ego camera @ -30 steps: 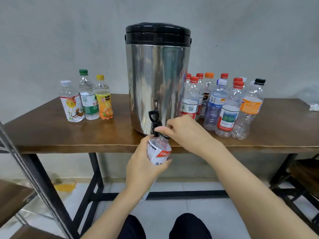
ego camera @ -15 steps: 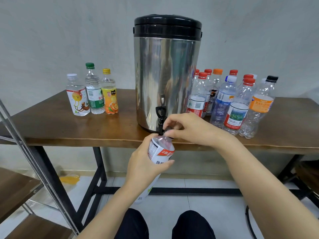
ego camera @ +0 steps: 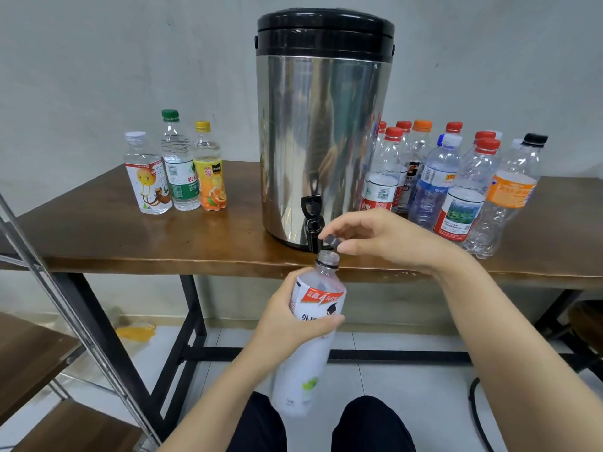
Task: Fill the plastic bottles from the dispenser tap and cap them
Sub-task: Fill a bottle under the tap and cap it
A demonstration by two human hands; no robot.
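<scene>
Left of the dispenser (ego camera: 323,141), tabletop (ego camera: 98,233) lies open before three capped bottles (ego camera: 178,168). Right, a bottle cluster (ego camera: 456,184) blocks passage. Under its tap (ego camera: 311,220), a white-labelled bottle (ego camera: 315,321) and cap (ego camera: 331,242) crowd the gap.

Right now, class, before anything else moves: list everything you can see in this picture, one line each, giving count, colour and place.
dispenser: 1, steel with black lid, centre of table
tap: 1, black, low on dispenser's front
table: 1, brown wood, black legs, against wall
left bottles: 3, white, green and yellow caps, left of dispenser
right bottles: crowded group, count unclear, mostly red caps, right of dispenser
held bottle: 1, white label, uncapped, mouth under tap
cap: 1, dark, just above held bottle's mouth
rack: 1, metal, wooden shelves, far left
left hand: grips held bottle
right hand: pinches cap
</scene>
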